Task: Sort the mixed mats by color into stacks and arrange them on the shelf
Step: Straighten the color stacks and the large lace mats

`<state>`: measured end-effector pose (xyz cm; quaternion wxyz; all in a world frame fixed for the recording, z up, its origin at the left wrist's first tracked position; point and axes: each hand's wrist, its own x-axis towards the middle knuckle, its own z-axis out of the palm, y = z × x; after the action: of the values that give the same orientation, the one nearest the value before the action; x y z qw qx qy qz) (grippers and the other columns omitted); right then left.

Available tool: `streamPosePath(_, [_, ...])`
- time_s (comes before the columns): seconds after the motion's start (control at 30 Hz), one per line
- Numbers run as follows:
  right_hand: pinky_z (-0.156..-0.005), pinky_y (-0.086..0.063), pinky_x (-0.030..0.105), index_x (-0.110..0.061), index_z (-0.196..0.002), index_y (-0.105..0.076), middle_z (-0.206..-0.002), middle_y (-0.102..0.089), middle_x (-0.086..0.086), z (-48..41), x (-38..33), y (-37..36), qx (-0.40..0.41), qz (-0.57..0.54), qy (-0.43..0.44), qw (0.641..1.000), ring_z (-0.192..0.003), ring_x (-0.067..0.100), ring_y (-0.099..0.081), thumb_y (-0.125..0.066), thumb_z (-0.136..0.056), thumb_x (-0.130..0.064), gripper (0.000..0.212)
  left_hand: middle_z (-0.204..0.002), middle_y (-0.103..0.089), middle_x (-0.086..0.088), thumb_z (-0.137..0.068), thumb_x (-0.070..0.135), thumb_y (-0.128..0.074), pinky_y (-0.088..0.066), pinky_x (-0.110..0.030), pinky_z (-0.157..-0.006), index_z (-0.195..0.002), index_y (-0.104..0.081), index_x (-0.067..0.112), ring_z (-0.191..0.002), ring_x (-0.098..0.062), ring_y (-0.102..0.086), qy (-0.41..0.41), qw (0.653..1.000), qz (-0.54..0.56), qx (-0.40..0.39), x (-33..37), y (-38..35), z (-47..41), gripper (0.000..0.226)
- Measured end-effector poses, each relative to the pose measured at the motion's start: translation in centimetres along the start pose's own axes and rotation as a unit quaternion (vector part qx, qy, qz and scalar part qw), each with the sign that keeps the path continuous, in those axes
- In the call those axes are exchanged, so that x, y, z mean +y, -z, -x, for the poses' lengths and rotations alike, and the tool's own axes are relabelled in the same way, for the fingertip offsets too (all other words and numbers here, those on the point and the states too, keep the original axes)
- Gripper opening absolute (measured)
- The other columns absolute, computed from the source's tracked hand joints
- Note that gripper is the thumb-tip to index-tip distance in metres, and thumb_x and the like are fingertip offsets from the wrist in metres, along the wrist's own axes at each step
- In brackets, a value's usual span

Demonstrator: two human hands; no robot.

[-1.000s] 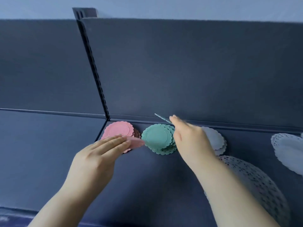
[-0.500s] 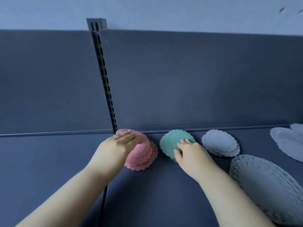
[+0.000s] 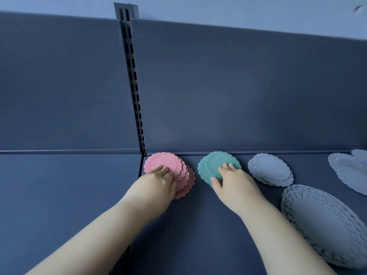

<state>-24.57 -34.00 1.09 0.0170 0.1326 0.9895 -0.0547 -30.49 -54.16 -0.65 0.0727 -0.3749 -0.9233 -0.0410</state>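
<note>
1. We see the slotted post (image 3: 135, 86) dark grey with black slots, and the shelf (image 3: 69, 195) around it dark blue-grey.
2. Just right of the post's foot, the pink mats (image 3: 158, 162) show fine ribbing and scalloped rims.
3. Further right of the post, the green mats (image 3: 214, 163) are teal and ribbed alike.
4. Further still, the small white mats (image 3: 270, 169) are plain-centred and scalloped.
5. Farthest from the post, the large white mat (image 3: 321, 225) carries a punched-hole border.

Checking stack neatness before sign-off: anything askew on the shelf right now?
Yes. The pink stack under the left hand is fanned toward the front right, edges stepped rather than aligned. The green stack under the right hand is slightly offset. Nothing spilled or damaged.
</note>
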Motion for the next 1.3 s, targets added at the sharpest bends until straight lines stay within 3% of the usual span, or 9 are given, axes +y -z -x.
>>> streamPosePath(0.03, [-0.104, -0.031, 0.028, -0.01, -0.136, -0.037, -0.151, -0.028, 0.005, 0.1, 0.1, -0.1, -0.001, -0.001, 0.003, 1.0, -0.141, 0.014, -0.018, -0.031, -0.097, -0.038, 0.049, -0.082, -0.069, -0.005, -0.086, 0.028, -0.034, -0.055, -0.025, -0.058, -0.078, -0.071, 0.009, -0.077, -0.022, -0.069, 0.004, 1.0, 0.002, -0.003, 0.3, 0.4, 0.1, 0.042])
streamPosePath(0.13, [-0.107, -0.027, 0.027, -0.011, -0.137, -0.035, -0.153, -0.022, 0.005, 0.3, 0.5, -0.1, -0.003, -0.015, 0.021, 1.0, -0.142, 0.014, -0.013, -0.032, -0.097, -0.04, 0.05, -0.122, -0.05, 0.001, -0.1, 0.04, -0.025, -0.045, -0.028, -0.087, -0.122, -0.05, 0.016, -0.109, -0.019, -0.053, 0.044, 0.998, -0.02, -0.042, 0.8, 1.1, -0.1, 0.041])
streamPosePath(0.23, [-0.109, -0.023, 0.027, -0.018, -0.14, -0.032, -0.154, -0.017, -0.004, 1.0, 1.7, 0.7, -0.013, -0.094, 0.053, 0.994, -0.142, 0.011, -0.013, -0.037, -0.096, -0.041, 0.05, -0.128, -0.049, 0.003, -0.097, 0.048, -0.024, -0.032, -0.033, -0.105, -0.134, -0.041, 0.024, -0.12, -0.019, -0.046, 0.069, 0.995, -0.056, -0.043, 1.6, 1.3, 0.1, 0.047])
streamPosePath(0.3, [-0.107, -0.021, 0.023, -0.027, -0.144, -0.025, -0.154, -0.013, -0.015, 2.0, 2.9, 1.2, 0.005, -0.159, 0.079, 0.984, -0.14, 0.005, -0.014, -0.039, -0.095, -0.04, 0.053, -0.111, -0.062, -0.002, -0.09, 0.045, -0.029, -0.042, -0.042, -0.099, -0.123, -0.057, 0.02, -0.107, -0.026, -0.056, 0.066, 0.996, -0.06, -0.026, 3.3, 2.2, 0.2, 0.05])
streamPosePath(0.37, [-0.107, -0.016, 0.018, -0.029, -0.144, -0.022, -0.153, -0.011, -0.019, 3.2, 4.2, 1.7, 0.041, -0.178, 0.124, 0.975, -0.139, -0.002, -0.009, -0.04, -0.095, -0.039, 0.054, -0.099, -0.066, -0.005, -0.084, 0.04, -0.035, -0.05, -0.042, -0.084, -0.109, -0.066, 0.015, -0.094, -0.029, -0.062, 0.043, 0.997, -0.05, 0.04, 5.6, 2.5, 0.2, 0.047])
streamPosePath(0.63, [-0.106, -0.007, 0.012, -0.033, -0.144, -0.02, -0.151, -0.01, -0.024, 8.6, 14.9, 4.2, 0.084, -0.173, 0.184, 0.964, -0.138, -0.008, 0.0, -0.04, -0.093, -0.044, 0.056, -0.105, -0.066, -0.001, -0.084, 0.037, -0.044, -0.049, -0.038, -0.083, -0.114, -0.065, 0.016, -0.1, -0.026, -0.062, 0.025, 0.989, -0.026, 0.142, 20.2, 4.1, -1.0, 0.042])
streamPosePath(0.93, [-0.107, -0.013, 0.016, -0.033, -0.143, -0.024, -0.152, -0.016, -0.019, 13.8, 28.5, 3.0, 0.08, -0.163, 0.138, 0.974, -0.14, -0.003, -0.003, -0.039, -0.092, -0.048, 0.055, -0.102, -0.068, 0.002, -0.085, 0.036, -0.043, -0.05, -0.039, -0.086, -0.111, -0.067, 0.018, -0.097, -0.023, -0.064, -0.005, 0.994, 0.004, 0.108, 34.8, 1.2, -3.5, 0.04])
streamPosePath(1.17, [-0.108, -0.01, 0.015, -0.032, -0.142, -0.026, -0.152, -0.019, -0.017, 14.6, 31.9, 2.5, 0.077, -0.142, 0.126, 0.979, -0.14, -0.001, -0.007, -0.039, -0.092, -0.047, 0.054, -0.111, -0.066, -0.001, -0.086, 0.039, -0.041, -0.051, -0.039, -0.087, -0.115, -0.065, 0.019, -0.102, -0.025, -0.063, 0.028, 0.992, 0.027, 0.118, 36.8, -0.7, -4.7, 0.042])
streamPosePath(1.3, [-0.104, -0.008, 0.011, -0.032, -0.142, -0.026, -0.152, -0.019, -0.017, 14.1, 32.1, 2.6, 0.081, -0.136, 0.097, 0.983, -0.14, -0.001, -0.007, -0.038, -0.093, -0.047, 0.053, -0.104, -0.068, 0.0, -0.086, 0.037, -0.043, -0.051, -0.037, -0.084, -0.113, -0.065, 0.018, -0.097, -0.025, -0.064, 0.013, 0.99, 0.042, 0.131, 36.3, -1.5, -5.8, 0.04])
